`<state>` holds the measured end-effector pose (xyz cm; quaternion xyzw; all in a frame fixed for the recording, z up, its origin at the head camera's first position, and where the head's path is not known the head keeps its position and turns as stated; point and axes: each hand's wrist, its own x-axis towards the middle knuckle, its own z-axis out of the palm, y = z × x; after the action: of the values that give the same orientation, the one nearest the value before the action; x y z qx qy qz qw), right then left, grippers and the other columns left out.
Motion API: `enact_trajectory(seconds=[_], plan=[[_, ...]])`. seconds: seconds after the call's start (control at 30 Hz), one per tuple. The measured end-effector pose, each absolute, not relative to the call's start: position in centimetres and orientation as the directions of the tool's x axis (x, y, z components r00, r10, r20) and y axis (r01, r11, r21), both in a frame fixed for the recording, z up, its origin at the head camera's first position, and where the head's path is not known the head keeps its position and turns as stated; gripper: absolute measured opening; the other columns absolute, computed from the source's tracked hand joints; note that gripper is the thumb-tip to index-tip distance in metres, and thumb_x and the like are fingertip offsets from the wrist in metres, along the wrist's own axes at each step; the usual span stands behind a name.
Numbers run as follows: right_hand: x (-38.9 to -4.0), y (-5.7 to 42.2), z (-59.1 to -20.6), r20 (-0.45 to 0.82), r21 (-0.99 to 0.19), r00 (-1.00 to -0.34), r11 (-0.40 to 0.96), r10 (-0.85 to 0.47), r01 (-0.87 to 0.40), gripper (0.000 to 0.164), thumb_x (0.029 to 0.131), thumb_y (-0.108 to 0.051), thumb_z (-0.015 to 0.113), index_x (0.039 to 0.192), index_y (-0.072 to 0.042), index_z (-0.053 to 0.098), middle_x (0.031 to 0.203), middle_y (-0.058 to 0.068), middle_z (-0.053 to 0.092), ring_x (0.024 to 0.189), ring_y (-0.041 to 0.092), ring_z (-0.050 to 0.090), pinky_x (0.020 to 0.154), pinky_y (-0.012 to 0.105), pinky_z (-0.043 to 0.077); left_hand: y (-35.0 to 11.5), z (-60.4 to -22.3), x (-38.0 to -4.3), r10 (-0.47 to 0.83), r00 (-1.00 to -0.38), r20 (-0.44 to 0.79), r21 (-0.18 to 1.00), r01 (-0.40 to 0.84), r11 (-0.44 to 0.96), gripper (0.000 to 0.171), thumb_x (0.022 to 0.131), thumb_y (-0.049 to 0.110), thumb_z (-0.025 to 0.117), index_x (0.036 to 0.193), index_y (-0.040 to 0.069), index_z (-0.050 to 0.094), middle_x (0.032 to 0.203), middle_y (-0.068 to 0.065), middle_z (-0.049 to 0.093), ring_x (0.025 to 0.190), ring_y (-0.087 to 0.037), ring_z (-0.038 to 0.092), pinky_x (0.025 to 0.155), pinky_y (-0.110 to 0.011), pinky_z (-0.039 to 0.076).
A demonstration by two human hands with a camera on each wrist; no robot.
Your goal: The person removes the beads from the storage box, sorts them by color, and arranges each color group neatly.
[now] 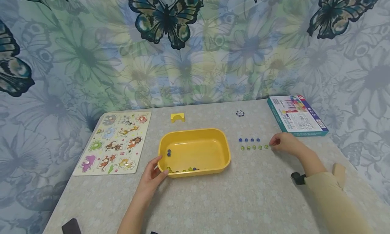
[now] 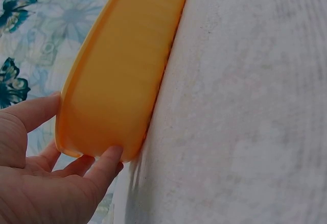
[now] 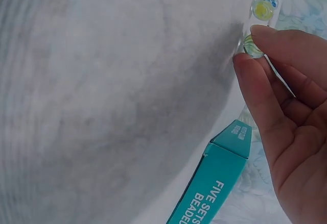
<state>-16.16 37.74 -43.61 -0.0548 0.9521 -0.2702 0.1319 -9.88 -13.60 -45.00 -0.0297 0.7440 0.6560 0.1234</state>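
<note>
My left hand (image 1: 149,178) grips the near left corner of a yellow tray (image 1: 195,134), with thumb and fingers on either side of the corner. Inside the tray, blue marbles (image 1: 169,152) sit at the left, and green and blue ones lie along the near wall. My right hand (image 1: 284,144) is right of the tray, thumb and fingertip pinching a clear green-yellow marble (image 3: 252,46). That marble is at the right end of a row of green marbles (image 1: 254,147). Just behind stands a row of several blue marbles (image 1: 249,140).
An animal puzzle board (image 1: 117,142) lies at the left. At the back are a yellow arch block (image 1: 177,117) and a small dark-and-white disc (image 1: 240,113). A teal-edged box (image 1: 297,115) lies beyond my right hand; a wooden piece (image 1: 339,174) is by the right sleeve.
</note>
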Motion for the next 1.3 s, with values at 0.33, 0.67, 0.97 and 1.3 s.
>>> enact_trajectory(seconds=[0.33, 0.67, 0.97, 1.3], plan=[[-16.4, 37.0, -43.7, -0.245, -0.504, -0.957, 0.863, -0.154, -0.010, 0.007, 0.082, -0.007, 0.066, 0.089, -0.006, 0.065, 0.083, 0.004, 0.061, 0.076, 0.019, 0.051, 0.066, 0.031, 0.046, -13.6, -45.1, -9.9, 0.115, -0.968, -0.225, 0.969, -0.209, 0.135, 0.056, 0.089, 0.012, 0.062, 0.139, 0.019, 0.036, 0.150, -0.003, 0.023, 0.134, -0.028, 0.032, 0.104, -0.042, 0.036], [-16.0, 36.2, -41.7, -0.160, -0.486, -0.970, 0.870, -0.181, -0.083, 0.019, 0.085, -0.012, 0.064, 0.101, -0.002, 0.064, 0.086, 0.005, 0.062, 0.076, 0.019, 0.053, 0.066, 0.032, 0.047, -13.6, -45.1, -9.9, 0.113, -0.968, -0.224, 0.969, -0.209, 0.129, 0.056, 0.090, 0.011, 0.062, 0.139, 0.019, 0.036, 0.150, -0.002, 0.024, 0.134, -0.028, 0.032, 0.103, -0.041, 0.036], [-16.1, 30.9, -39.4, -0.104, -0.529, -0.959, 0.831, -0.262, -0.169, 0.025, 0.085, -0.019, 0.067, 0.106, -0.005, 0.065, 0.088, 0.000, 0.063, 0.078, 0.016, 0.055, 0.066, 0.028, 0.049, -13.5, -45.1, -9.9, 0.107, -0.967, -0.230, 0.967, -0.216, 0.134, 0.057, 0.089, 0.012, 0.062, 0.139, 0.020, 0.036, 0.149, -0.002, 0.025, 0.134, -0.028, 0.032, 0.104, -0.042, 0.036], [-16.2, 21.5, -38.4, -0.088, -0.602, -0.879, 0.728, -0.468, -0.327, 0.020, 0.083, -0.016, 0.070, 0.103, -0.010, 0.067, 0.090, -0.005, 0.063, 0.078, 0.011, 0.058, 0.069, 0.024, 0.053, -13.5, -45.0, -9.9, 0.101, -0.967, -0.234, 0.966, -0.220, 0.136, 0.056, 0.089, 0.012, 0.062, 0.139, 0.020, 0.037, 0.150, -0.003, 0.024, 0.134, -0.029, 0.033, 0.104, -0.043, 0.036]])
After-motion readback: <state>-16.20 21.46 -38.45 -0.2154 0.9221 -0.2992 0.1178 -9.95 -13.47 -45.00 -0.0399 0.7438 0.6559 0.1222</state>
